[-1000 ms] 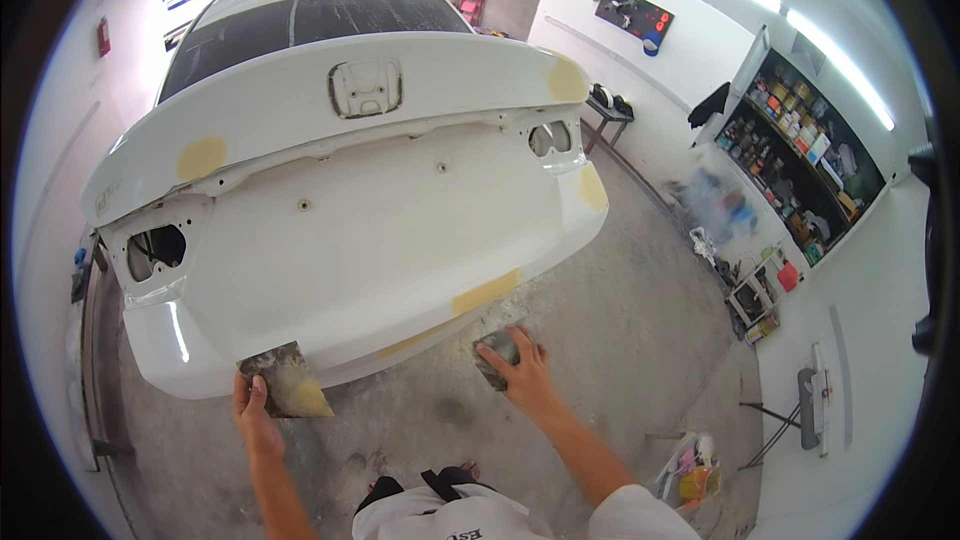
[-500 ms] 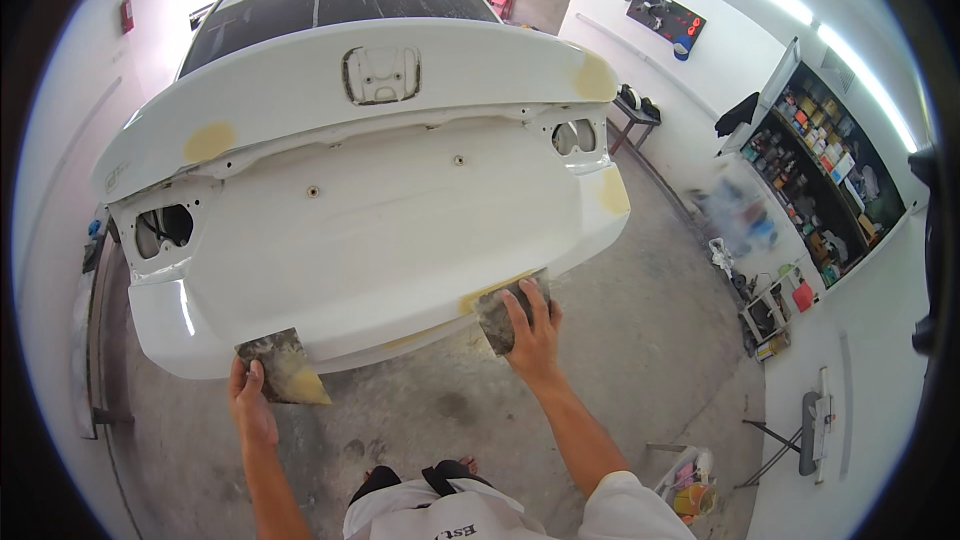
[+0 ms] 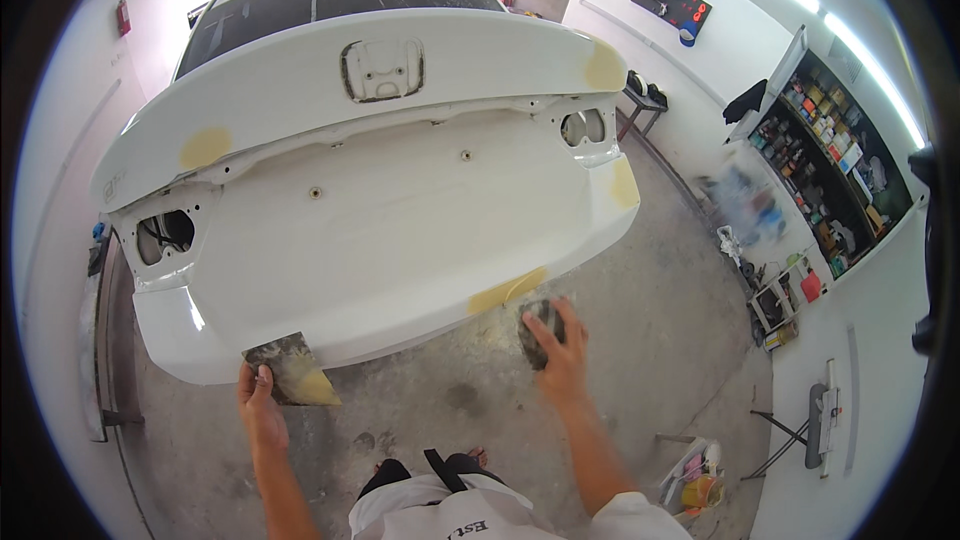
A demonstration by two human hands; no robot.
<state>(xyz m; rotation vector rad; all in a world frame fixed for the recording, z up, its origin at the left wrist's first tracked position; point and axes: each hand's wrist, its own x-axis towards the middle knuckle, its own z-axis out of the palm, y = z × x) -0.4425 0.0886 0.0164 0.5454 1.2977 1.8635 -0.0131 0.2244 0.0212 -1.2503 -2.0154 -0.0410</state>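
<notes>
At the far left of the car's white lid [image 3: 385, 215], a yellow patch [image 3: 207, 148] is seen high on the panel, with no hand near it. Further right, the dark sheet [image 3: 292, 365] is held by its left side in the left grip [image 3: 262, 402], thumb laid over its face and fingers behind; one corner is coloured yellow. Little has been altered here since half a second ago: the sheet is again seen across the lid's lower edge, though whether the two touch cannot be told. Near the middle, the lower patch [image 3: 493, 296] has been uncovered; half a second earlier it was partly hidden behind the pad [image 3: 531, 351]. That pad has been carried down and to the right by the right grip [image 3: 565, 358], and is now seen against the floor [image 3: 430, 420], just beside the patch and apart from it in view. The right fingers are clamped around the pad (they are slightly blurred, so motion is suggested). As a judgement, the pad has been lifted clear of the panel, nothing has been released, and the patch has been left open to view. Farther right, two more patches are shown at the lid's edge, untouched.
</notes>
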